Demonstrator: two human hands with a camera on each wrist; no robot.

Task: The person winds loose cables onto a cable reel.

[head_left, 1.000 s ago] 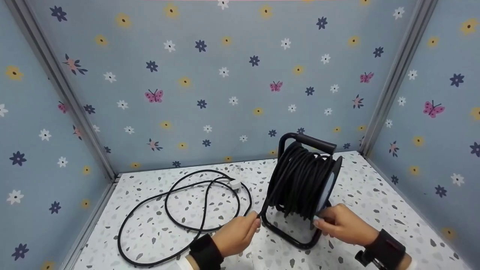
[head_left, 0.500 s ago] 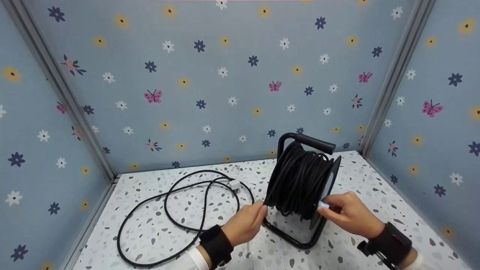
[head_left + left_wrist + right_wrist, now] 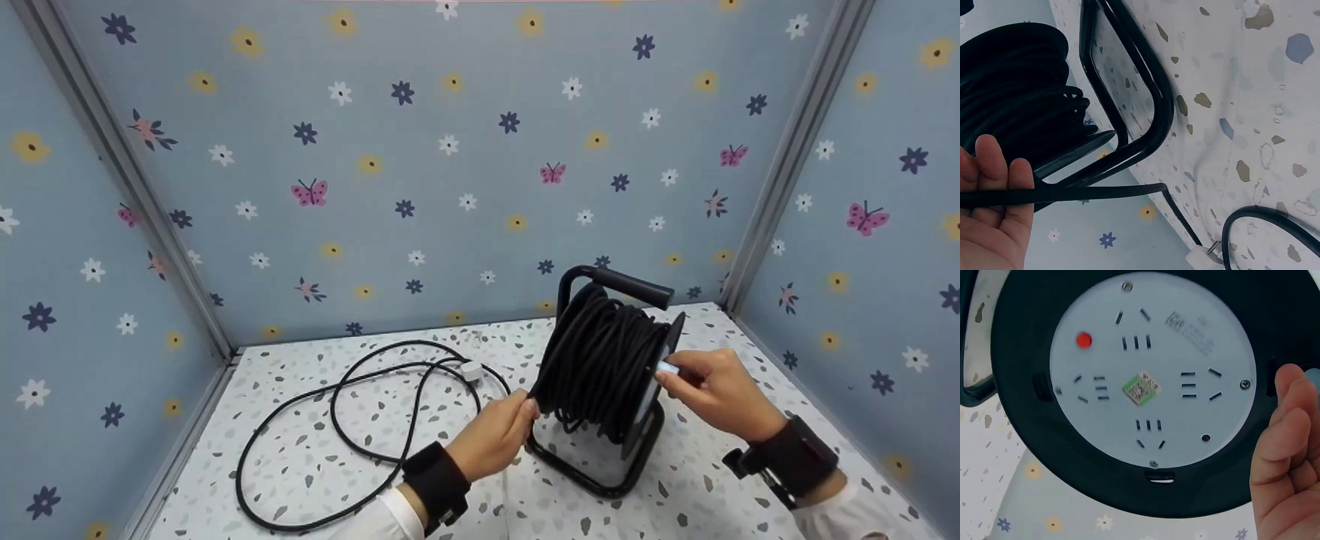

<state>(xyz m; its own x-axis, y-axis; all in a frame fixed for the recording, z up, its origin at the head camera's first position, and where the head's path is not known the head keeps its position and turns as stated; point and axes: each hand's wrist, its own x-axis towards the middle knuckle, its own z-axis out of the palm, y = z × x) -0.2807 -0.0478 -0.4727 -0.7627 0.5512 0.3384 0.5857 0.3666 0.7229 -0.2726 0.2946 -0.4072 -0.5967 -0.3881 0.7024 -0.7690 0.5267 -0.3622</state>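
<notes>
A black cable reel [image 3: 600, 360] stands on its tubular frame right of centre, wound with many turns of black cable. My left hand [image 3: 495, 439] holds the cable [image 3: 1089, 193] just left of the drum; in the left wrist view it crosses the curled fingers. My right hand [image 3: 716, 390] pinches a small pale-blue knob [image 3: 667, 368] at the side disc's edge. In the right wrist view, the disc's pale socket plate [image 3: 1171, 416] faces the camera, with a red button [image 3: 1084, 340] and a sticker [image 3: 1141, 389]. The fingers partly hide the knob there.
Loose cable [image 3: 239, 472] lies in wide loops on the speckled table [image 3: 712, 487], left of the reel. Its white plug [image 3: 472, 370] rests near the loops' right side. Flower-patterned panels [image 3: 450, 187] enclose the back and sides. A carry handle [image 3: 630, 286] tops the frame.
My right hand has moved up and right with the knob, from the disc's lower edge to its side, turning the drum. My left hand has moved up and right, closer to the reel.
</notes>
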